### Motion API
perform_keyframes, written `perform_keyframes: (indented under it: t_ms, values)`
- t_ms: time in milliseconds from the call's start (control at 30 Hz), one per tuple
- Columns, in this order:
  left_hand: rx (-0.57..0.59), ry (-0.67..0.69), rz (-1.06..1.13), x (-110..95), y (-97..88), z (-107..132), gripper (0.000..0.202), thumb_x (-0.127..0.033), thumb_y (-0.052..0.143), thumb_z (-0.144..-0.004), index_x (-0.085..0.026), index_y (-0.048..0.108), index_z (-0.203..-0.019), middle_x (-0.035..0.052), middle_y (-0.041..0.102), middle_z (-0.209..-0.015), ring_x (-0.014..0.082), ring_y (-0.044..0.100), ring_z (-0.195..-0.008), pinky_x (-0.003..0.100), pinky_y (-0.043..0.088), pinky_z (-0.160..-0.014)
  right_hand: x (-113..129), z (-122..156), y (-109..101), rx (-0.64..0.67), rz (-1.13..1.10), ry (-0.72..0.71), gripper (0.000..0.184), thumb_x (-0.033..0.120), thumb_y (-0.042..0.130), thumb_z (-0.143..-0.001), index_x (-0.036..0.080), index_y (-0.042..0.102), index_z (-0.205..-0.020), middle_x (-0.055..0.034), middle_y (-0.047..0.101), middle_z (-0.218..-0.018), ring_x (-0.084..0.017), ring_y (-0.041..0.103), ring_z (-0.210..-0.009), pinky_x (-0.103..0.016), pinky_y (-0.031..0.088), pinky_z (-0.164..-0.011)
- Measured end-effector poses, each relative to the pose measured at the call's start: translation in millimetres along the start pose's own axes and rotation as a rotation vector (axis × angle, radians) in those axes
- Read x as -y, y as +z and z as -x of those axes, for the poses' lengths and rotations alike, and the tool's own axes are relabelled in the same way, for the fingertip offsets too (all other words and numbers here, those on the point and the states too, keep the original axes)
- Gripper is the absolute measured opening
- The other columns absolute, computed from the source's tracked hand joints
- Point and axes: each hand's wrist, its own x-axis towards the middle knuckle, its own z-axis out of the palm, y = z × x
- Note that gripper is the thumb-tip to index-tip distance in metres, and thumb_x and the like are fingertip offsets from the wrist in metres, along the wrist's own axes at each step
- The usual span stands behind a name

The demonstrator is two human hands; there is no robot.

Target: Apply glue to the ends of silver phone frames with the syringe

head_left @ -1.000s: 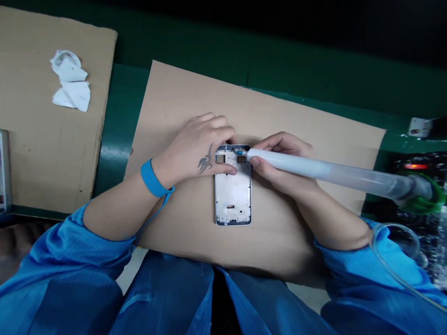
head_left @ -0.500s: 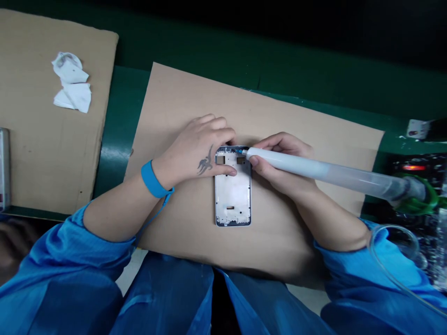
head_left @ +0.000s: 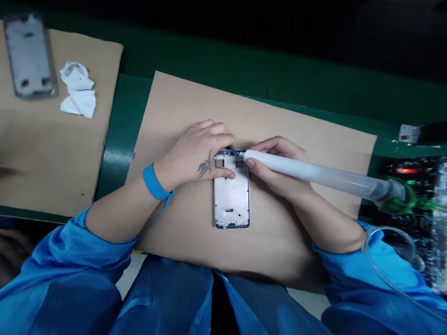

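Note:
A phone frame (head_left: 232, 195), silvery inside with a dark rim and small cut-outs, lies flat on a sheet of brown cardboard (head_left: 181, 251). My left hand (head_left: 200, 156) grips its upper left part, thumb across the face and fingers bent at the top edge. Closed around the front of a dispensing syringe (head_left: 296, 168) is my right hand (head_left: 279, 160). The syringe is filled with white material and has a thin blue needle, whose tip is at the frame's top edge. Whether the tip touches the frame, I cannot tell.
On the left cardboard (head_left: 70, 163) lie crumpled white wipes (head_left: 78, 90), with a second phone frame (head_left: 30, 56) at the far left. A dark machine with a red display (head_left: 407, 170) stands at right, near a clear hose (head_left: 379, 274). A blue wrist strap (head_left: 153, 182) circles my left wrist.
The needle tip has shifted slightly left along the frame's top edge. A second phone frame now shows at the upper left, while the metallic piece at the left edge is gone from view.

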Motion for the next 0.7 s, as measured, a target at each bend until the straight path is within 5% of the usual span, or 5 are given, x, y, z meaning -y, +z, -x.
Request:
perform_keyframes:
  t_ms: [700]
  values:
    - [0.007,0.004,-0.007,1.7,-1.9,3.7,0.069,-0.084,0.069,-0.082,-0.021,0.073,-0.109,0.0071,0.068,-0.103,0.0270,0.061,-0.099,0.041,0.046,-0.089,1.4,-0.1,5.1,0.004,-0.057,0.020,0.028,0.044,0.087,-0.082,0.022,0.071,-0.088,-0.0021,0.073,-0.076,-0.014,0.064,-0.061,-0.025,0.052,-0.054]
